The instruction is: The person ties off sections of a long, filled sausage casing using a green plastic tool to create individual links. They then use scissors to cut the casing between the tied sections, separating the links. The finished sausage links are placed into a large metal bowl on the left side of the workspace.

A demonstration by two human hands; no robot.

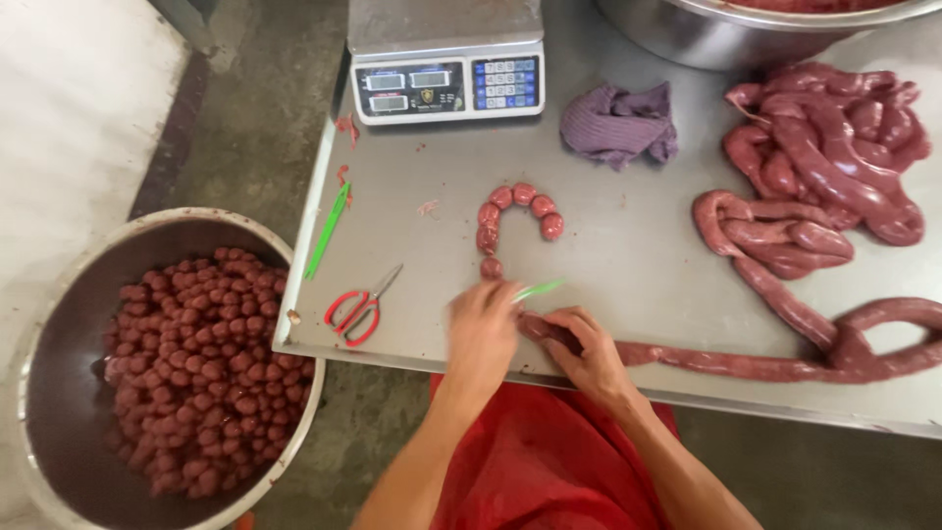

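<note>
My left hand [483, 331] pinches a green tie strip [539, 289] at the near end of a long dark-red filled sausage casing [746, 365]. My right hand [587, 351] grips that casing just to the right of my left hand, on the steel table [628, 226]. A short curved chain of small round tied sausage links [515, 218] runs from my left hand away toward the middle of the table. The casing trails right along the table's near edge to a coiled heap [829, 157].
Red-handled scissors [359, 306] and a bundle of green strips [328, 230] lie at the table's left edge. A digital scale [446, 61], a purple cloth [618, 125] and a large steel basin [746, 29] stand at the back. A steel bowl [59, 324] of sausage balls sits on the floor, left.
</note>
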